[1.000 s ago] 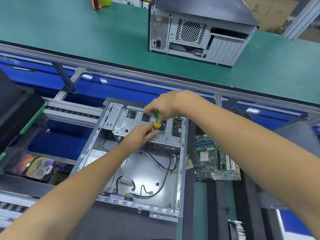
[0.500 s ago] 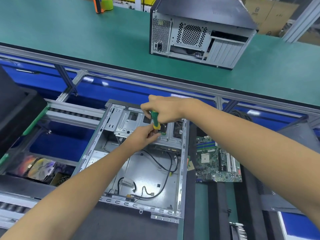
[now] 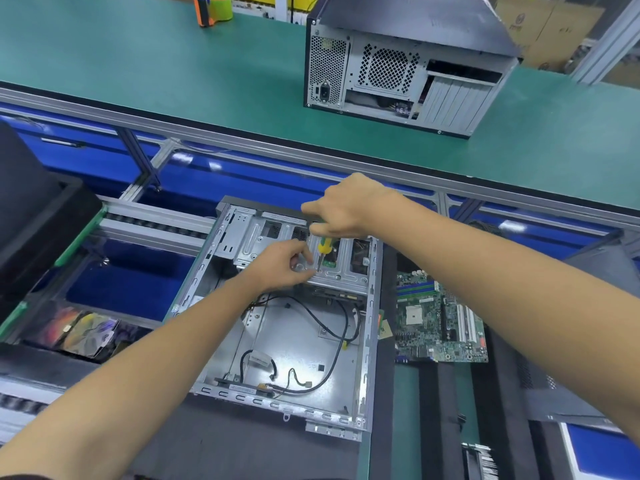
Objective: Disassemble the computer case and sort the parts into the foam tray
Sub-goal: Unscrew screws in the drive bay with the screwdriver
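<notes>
Two computer cases head the list, largest items first. Green tabletop point(image 3: 173, 71) spans the upper half of the frame, edged by an aluminium rail. Closed computer case point(image 3: 412, 64), dark-lidded with its perforated rear panel facing the viewer, stands on that tabletop at upper right. Open computer case point(image 3: 294, 341), bare grey metal, lies flat at lower centre, its drive cage point(image 3: 332, 261) at the far end and black cables point(image 3: 332, 327) looping across its floor. Black foam tray point(image 3: 450, 410) sits to the right of the open case, with dark ridges running toward the bottom edge. Green motherboard point(image 3: 440, 320) lies on that tray at centre right, just beside the open case's right wall. Dark foam block point(image 3: 38, 216) occupies the left edge. Tape dispenser point(image 3: 211, 8), orange with a yellow-green roll, sits at the top edge, left of centre. Right hand point(image 3: 346, 209) is curled round the top of a screwdriver point(image 3: 323, 249), yellow and green in the handle, held upright with its tip down on the drive cage. Left hand point(image 3: 284, 265) rests on the cage just left of the shaft, fingertips pinched together near the tip; whether they hold anything cannot be told.
</notes>
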{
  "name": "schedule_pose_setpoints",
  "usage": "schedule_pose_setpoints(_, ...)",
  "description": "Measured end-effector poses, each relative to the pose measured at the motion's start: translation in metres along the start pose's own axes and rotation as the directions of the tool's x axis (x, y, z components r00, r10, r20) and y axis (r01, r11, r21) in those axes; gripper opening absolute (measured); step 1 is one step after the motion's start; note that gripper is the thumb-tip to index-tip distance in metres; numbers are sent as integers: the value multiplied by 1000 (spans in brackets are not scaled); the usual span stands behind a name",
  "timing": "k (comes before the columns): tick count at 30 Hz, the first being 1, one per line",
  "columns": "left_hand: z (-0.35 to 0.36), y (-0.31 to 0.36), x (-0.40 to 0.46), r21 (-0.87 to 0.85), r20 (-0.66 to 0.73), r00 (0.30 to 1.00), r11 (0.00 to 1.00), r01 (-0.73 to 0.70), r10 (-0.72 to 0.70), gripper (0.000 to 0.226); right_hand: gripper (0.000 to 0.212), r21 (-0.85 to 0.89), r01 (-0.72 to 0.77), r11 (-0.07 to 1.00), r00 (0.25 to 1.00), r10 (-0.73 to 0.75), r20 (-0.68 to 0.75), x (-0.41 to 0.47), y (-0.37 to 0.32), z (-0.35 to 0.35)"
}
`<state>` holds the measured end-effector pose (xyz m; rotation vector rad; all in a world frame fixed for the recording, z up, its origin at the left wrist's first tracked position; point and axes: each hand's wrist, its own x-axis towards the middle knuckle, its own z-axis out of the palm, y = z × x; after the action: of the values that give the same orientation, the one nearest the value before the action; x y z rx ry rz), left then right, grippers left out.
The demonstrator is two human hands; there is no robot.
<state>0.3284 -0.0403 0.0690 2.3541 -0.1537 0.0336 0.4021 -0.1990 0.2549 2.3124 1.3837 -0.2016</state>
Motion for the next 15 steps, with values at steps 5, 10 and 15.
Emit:
schedule_pose_setpoints(5, -9, 0, 0, 0, 84, 996, 1000, 19, -19, 15, 22, 301, 92, 949, 996, -92, -14, -1, 6, 1)
schedule_pose_setpoints(10, -12, 6, 1, 2, 123, 992, 1000, 23, -23, 16, 18, 146, 19, 989, 998, -11, -54, 1, 12, 5)
schedule_pose_setpoints(15, -13, 10, 4, -5, 146, 989, 1000, 16, -15, 16, 32, 291, 104, 951, 995, -101, -25, -2, 16, 4)
